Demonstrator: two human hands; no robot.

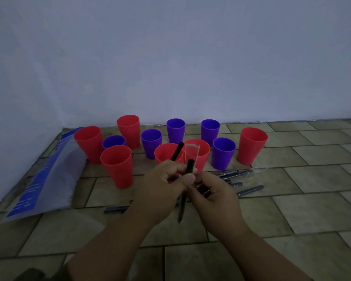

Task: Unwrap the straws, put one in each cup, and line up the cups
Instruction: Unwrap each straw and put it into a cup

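Observation:
Several red cups (117,166) and purple cups (223,153) stand in a loose cluster on the tiled floor near the wall. A black straw (176,152) leans out of a red cup (167,154) behind my hands. My left hand (166,185) and my right hand (213,194) meet over the floor, both pinching a black straw (185,187) whose clear wrapper (192,152) sticks up above its top end. Its lower end hangs below my hands. Several wrapped straws (249,190) lie on the floor to the right.
A blue and grey plastic bag (47,179) lies flat at the left beside the wall corner. One wrapped straw (116,209) lies on the floor left of my left forearm. The wall runs just behind the cups.

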